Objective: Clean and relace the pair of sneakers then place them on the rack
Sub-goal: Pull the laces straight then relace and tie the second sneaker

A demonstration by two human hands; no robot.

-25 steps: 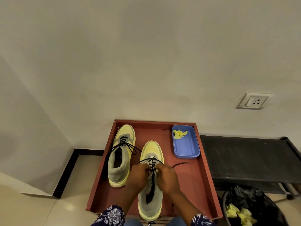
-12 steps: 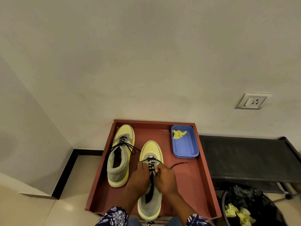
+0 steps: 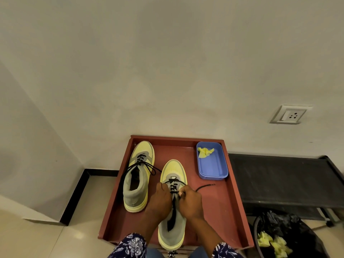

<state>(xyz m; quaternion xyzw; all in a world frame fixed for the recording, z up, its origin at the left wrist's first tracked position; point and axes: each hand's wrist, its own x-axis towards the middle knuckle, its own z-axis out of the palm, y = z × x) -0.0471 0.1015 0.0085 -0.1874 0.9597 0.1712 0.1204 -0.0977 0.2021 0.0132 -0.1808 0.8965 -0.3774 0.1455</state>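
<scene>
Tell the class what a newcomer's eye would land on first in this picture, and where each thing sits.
First come the two hands, left hand and right hand, pinching the black lace over the near sneaker at the middle of the red tray. Left of it stands the other sneaker, already laced. At the tray's far right corner sits a blue tub holding a yellow scrap.

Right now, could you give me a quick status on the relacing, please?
Both hands, left and right, pinching the lace on the near sneaker. Far sneaker laced, untied. Both on the tray; nothing in the way.
</scene>
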